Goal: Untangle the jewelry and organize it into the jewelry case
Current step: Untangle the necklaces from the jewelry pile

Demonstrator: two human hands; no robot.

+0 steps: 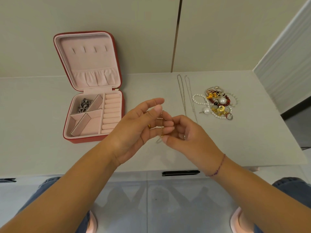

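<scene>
A red jewelry case point(67, 138) with pink lining lies open at the left, its lid up. A dark silver piece point(84, 105) sits in its back left compartment. Over the table's middle, my left hand point(134, 130) and my right hand point(186, 133) both pinch a thin gold chain point(161, 125) that hangs between the fingertips. A tangled pile of jewelry point(217, 103) with pearls, red beads and gold pieces lies at the right. Two thin silver chains point(183, 96) lie stretched out just left of the pile.
The white table point(50, 157) backs onto a wall point(134, 31), and a ribbed white panel point(284, 64) stands at the right. A black handle point(180, 173) sits in the table's front edge. My knees show below.
</scene>
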